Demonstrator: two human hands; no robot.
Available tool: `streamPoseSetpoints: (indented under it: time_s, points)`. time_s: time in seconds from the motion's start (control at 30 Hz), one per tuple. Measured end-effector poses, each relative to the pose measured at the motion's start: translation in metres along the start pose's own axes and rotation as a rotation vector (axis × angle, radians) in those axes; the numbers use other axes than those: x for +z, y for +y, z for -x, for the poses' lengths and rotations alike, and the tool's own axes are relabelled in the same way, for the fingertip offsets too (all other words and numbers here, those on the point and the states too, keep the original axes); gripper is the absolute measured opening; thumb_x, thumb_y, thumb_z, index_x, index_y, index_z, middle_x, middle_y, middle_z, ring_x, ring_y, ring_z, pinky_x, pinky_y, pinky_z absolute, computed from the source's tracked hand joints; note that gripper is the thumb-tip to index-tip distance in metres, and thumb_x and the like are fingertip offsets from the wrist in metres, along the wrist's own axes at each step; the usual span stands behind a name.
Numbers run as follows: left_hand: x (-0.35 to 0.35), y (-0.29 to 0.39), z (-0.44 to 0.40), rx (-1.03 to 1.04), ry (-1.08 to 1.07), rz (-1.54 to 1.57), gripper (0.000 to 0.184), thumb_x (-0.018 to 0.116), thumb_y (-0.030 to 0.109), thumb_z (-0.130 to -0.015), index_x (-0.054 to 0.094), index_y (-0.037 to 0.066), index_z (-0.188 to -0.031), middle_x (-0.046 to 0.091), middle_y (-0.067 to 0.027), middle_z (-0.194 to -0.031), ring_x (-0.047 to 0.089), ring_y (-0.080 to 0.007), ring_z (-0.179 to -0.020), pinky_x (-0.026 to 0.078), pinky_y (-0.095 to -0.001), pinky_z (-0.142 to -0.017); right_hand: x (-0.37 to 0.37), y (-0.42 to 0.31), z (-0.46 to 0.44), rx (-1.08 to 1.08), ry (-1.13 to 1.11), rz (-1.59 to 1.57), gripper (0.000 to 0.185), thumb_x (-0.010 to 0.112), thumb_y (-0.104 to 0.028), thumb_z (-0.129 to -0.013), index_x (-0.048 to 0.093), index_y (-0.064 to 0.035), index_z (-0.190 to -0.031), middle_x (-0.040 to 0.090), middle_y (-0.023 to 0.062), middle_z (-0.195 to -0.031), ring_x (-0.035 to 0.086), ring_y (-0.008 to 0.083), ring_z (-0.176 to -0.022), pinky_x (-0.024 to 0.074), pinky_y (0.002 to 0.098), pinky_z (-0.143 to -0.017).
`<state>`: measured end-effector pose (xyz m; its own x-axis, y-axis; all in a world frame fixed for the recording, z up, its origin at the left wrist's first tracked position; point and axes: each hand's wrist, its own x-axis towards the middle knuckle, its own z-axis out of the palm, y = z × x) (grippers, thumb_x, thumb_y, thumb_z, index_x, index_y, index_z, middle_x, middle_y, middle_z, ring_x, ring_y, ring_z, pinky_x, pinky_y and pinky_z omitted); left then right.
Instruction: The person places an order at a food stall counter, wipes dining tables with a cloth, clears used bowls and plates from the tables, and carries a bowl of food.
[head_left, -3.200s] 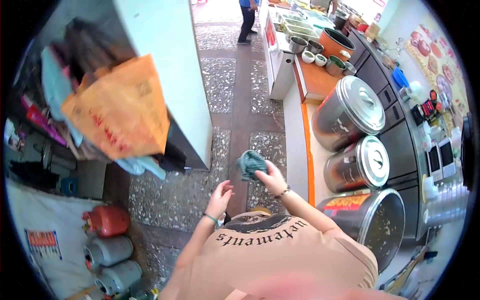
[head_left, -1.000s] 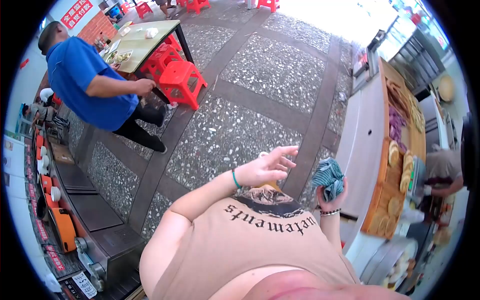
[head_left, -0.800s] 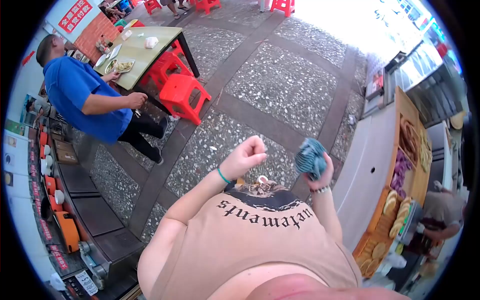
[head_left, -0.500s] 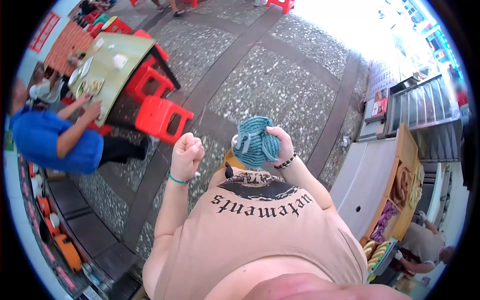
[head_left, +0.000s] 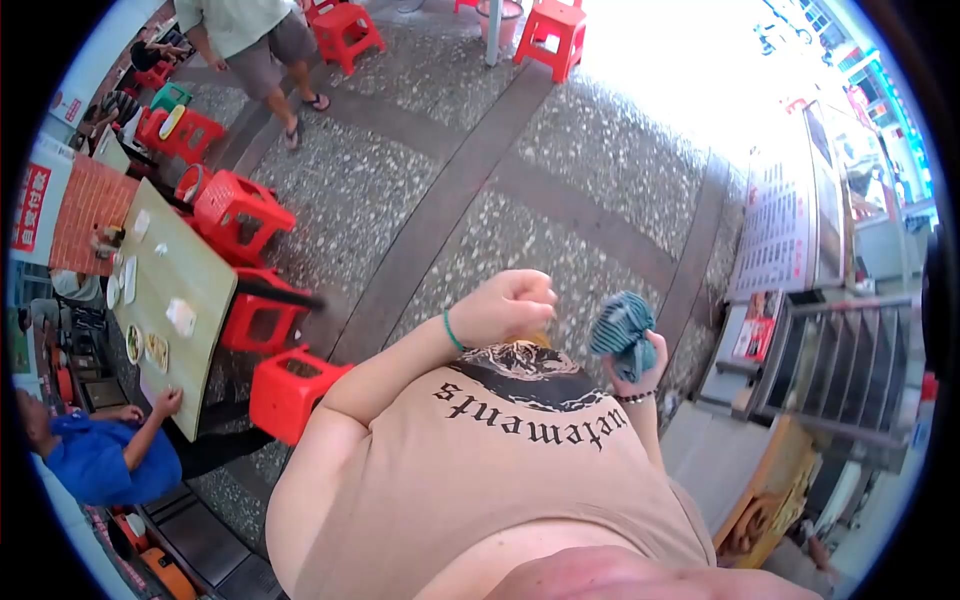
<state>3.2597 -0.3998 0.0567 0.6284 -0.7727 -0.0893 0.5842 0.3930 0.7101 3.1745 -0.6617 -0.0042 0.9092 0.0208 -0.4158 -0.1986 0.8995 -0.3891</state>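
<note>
My right hand (head_left: 640, 370) is closed around a teal striped cloth bundle (head_left: 623, 322), gathered in the middle, with its upper part puffed out above the fingers. A dark beaded bracelet circles that wrist. In front of my chest is my left hand (head_left: 512, 303), curled into a fist to the left of the bundle and apart from it. Whether this fist has anything in it is hidden. It wears a green wristband (head_left: 451, 329).
A table (head_left: 190, 270) with dishes stands at the left, with red stools (head_left: 290, 390) along it. A person in blue (head_left: 110, 460) sits there. Another person (head_left: 262, 65) stands farther off. A counter (head_left: 720, 455) and metal rack (head_left: 840, 350) line the right side.
My left fist has swung rightward across my chest. The right hand has moved right and lower with the bundle. The view has shifted, and a standing person now shows at the upper left.
</note>
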Motion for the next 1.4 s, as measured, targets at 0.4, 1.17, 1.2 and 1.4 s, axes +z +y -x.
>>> streamPoseSetpoints:
  time_s: [0.4, 1.17, 1.2, 1.4]
  points:
    - [-0.226, 0.213, -0.197, 0.593, 0.254, 0.114, 0.021, 0.06, 0.011, -0.077, 0.045, 0.013, -0.063, 0.041, -0.0146, -0.135, 0.033, -0.0247, -0.129, 0.025, -0.0423, -0.106, 0.231, -0.043, -0.427, 0.476, -0.382, 0.253, 0.053, 0.045, -0.019, -0.077, 0.04, 0.0037, -0.125, 0.052, 0.0199, -0.12, 0.055, 0.0308, -0.104, 0.046, 0.042, -0.089]
    - [-0.335, 0.668, -0.46, 0.789, -0.677, -1.05, 0.022, 0.05, 0.034, -0.089, 0.056, 0.013, -0.092, 0.053, -0.0073, -0.085, 0.052, -0.0227, -0.078, 0.045, -0.0359, -0.07, 0.406, -0.166, -1.094, 0.54, -0.111, 0.484, 0.038, 0.05, -0.02, -0.081, 0.05, 0.0025, -0.112, 0.062, 0.0175, -0.102, 0.062, 0.0277, -0.09, 0.051, 0.0463, -0.084]
    - [-0.361, 0.689, -0.465, 0.97, -0.492, -1.163, 0.017, 0.048, 0.034, -0.089, 0.049, 0.019, -0.081, 0.05, -0.0056, -0.074, 0.048, -0.0232, -0.074, 0.043, -0.0384, -0.072, 0.438, -0.14, -1.129, 0.615, -0.108, 0.477, 0.037, 0.049, -0.019, -0.081, 0.05, 0.0032, -0.111, 0.062, 0.0174, -0.1, 0.062, 0.0276, -0.089, 0.0511, 0.0462, -0.084]
    - [-0.432, 0.753, -0.473, 0.876, -0.603, -1.182, 0.01, 0.045, 0.026, -0.086, 0.051, 0.017, -0.087, 0.054, -0.0086, -0.084, 0.05, -0.0278, -0.082, 0.042, -0.0445, -0.078, 0.493, -0.066, -1.168, 0.704, -0.167, 0.475, 0.03, 0.049, -0.013, -0.08, 0.049, 0.0033, -0.104, 0.06, 0.0183, -0.095, 0.063, 0.0268, -0.08, 0.0538, 0.0441, -0.078]
